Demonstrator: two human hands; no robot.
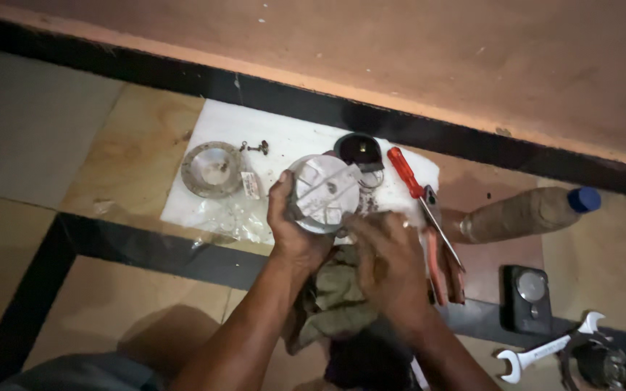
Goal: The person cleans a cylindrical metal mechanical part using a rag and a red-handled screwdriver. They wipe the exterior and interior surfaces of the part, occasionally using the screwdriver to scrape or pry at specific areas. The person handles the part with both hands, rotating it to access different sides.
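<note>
My left hand [291,228] grips a round grey metal part [324,192] by its left rim and holds it just above a white sheet [284,141] on the tiled floor. My right hand [389,261] rests at the part's lower right edge, fingers curled, over a crumpled greenish rag [335,300]. Whether the right hand grips the rag or the part is unclear.
On the sheet lie a flat metal ring [211,169], a small screw piece [257,148], a dark round cap [360,150] and a red-handled screwdriver [409,176]. Pliers [443,264], a blue-capped bottle [527,213], a dark device [529,297] and a wrench [545,350] lie right. A wall runs behind.
</note>
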